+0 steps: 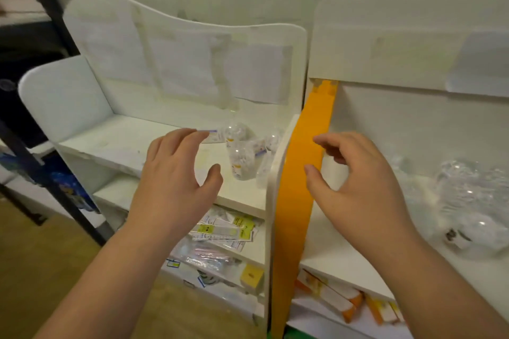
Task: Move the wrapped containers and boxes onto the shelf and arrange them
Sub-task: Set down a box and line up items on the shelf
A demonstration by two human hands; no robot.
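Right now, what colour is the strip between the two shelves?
Orange-yellow strip, plain, no pattern; the head view shows it.

I think I am looking at a small stockroom or pharmacy-like supply corner. Two white shelf units (176, 146) fill the frame. At centre stand clear wrapped containers (242, 157), and at lower centre lie flat labelled packets (225, 231). At lower right I see orange-and-white boxes (338, 300). Taped paper sheets (181, 69) hang at upper centre.

text: none legible | printed labels on clear plastic bottles (242, 157) on the white shelf (115, 143): blurred | flat packets (225, 231) below that shelf: unreadable
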